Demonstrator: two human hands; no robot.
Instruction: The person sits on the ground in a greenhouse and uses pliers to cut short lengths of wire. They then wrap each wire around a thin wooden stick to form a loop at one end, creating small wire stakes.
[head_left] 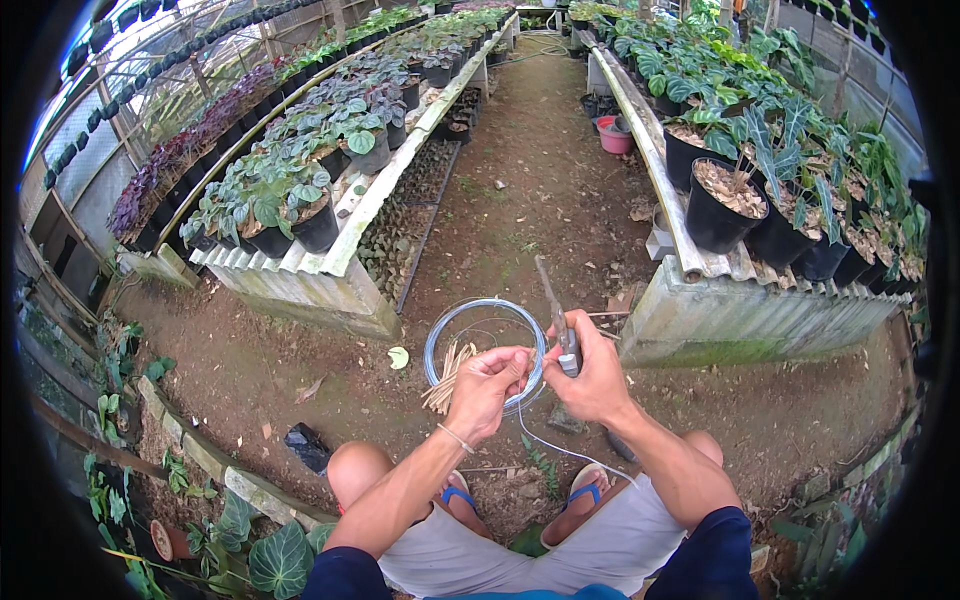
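Observation:
My left hand (490,388) is closed in a pinch, thumb against fingers. A thin pale wire (560,446) runs from the pinch down in a curve toward my right thigh. Close beside it, my right hand (592,375) is wrapped round a knife-like tool (553,303) with a long, brownish, worn blade that points up and away and a grey handle. The fingertips of both hands nearly meet; small details between them are hard to make out. Beneath them on the soil lies a bluish coil of wire (431,345), with a bundle of thin wooden sticks (446,378) at its left side.
Benches with corrugated tops (370,225) flank a dirt path (530,180), carrying many potted plants (725,200). A pink pot (614,135) stands by the right bench. Black plastic (307,447) lies left of my legs. Low edging (262,495) curves behind it.

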